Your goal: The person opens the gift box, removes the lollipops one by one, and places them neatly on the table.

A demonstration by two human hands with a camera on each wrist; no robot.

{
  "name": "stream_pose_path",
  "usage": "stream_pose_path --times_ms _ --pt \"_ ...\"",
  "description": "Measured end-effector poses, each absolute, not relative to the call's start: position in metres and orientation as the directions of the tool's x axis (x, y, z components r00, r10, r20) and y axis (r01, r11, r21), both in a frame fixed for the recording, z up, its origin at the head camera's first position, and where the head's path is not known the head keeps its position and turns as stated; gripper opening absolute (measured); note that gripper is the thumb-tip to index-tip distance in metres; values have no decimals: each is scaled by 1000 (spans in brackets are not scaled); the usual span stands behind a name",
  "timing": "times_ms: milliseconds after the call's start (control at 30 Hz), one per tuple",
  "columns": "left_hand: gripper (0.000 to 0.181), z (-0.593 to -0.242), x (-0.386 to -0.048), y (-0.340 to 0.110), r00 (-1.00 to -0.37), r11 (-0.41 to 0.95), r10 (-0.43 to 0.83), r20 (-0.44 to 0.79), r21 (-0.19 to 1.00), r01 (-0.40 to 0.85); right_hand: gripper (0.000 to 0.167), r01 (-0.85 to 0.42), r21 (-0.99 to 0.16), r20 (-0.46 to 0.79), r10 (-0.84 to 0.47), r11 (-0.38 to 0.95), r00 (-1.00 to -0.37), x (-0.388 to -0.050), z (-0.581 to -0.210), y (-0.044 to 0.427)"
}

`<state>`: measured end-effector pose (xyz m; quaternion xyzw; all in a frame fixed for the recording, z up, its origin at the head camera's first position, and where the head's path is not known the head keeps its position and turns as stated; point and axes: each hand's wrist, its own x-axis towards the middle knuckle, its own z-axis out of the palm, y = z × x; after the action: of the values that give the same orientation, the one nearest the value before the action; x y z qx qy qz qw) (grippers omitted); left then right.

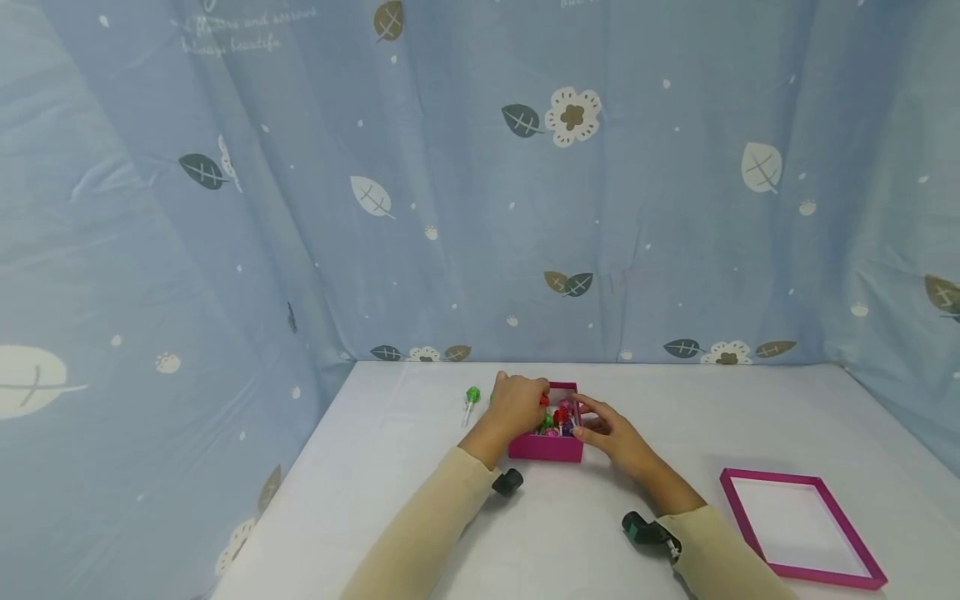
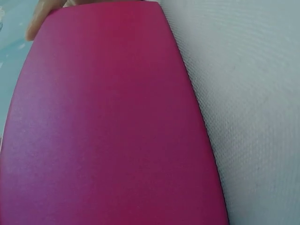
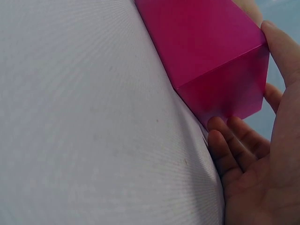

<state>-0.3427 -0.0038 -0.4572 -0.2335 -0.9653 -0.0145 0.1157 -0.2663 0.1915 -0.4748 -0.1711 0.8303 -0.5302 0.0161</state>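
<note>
Magenta box (image 1: 546, 448): on the white tabletop (image 1: 330, 483), between the two hands; its top is uncovered, and the sides in view are plain, with no brand or label that I can read.
Lollipops in the box (image 1: 561, 418): a jumble of red, green, pink and purple wrappers with pale sticks; their wrappers are too small to read.
Left hand (image 1: 516, 407): over the box's left side, fingers bent down into it beside a red wrapper; whether they pinch anything I cannot tell, the fingertips being hidden.
Right hand (image 1: 615, 433): at the box's right side, apart from the left hand; thumb at the near top corner, the other fingers loosely bent against the end panel.
Green lollipop (image 1: 472, 394): lying on the tabletop left of the box, stick toward the person; a bit of green also peeps out just beside the left hand.
Magenta-rimmed lid (image 1: 772, 476): to the right, well apart from the box, its white inside upward.
Curtain (image 1: 465, 133): blue, with leaves and flowers; pale writing (image 1: 243, 32) at upper left seems to include "flowers and" and "beautiful", though faint.
Sleeves (image 1: 427, 533): beige; a black device sits at each wrist.
</note>
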Motion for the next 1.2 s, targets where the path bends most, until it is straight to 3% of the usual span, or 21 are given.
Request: stream_pose_path --times_ms 267,467,833,1200 --pt "26 -442 -338 -9 -864 889 398 309 103 446 60 -290 -881 185 -292 373 -938 -285 -502 197" --pt "27 -435 -335 -11 -883 878 364 295 207 431 60 -300 -878 197 -291 372 -936 -290 -511 200" --pt "26 -423 -336 -36 -865 834 366 342 292 468 61 -304 -873 199 -291 382 -936 -291 -512 203" --pt "29 -422 -342 -77 -887 839 334 318 328 434 61 -325 -875 218 -307 359 -926 -287 -506 200"
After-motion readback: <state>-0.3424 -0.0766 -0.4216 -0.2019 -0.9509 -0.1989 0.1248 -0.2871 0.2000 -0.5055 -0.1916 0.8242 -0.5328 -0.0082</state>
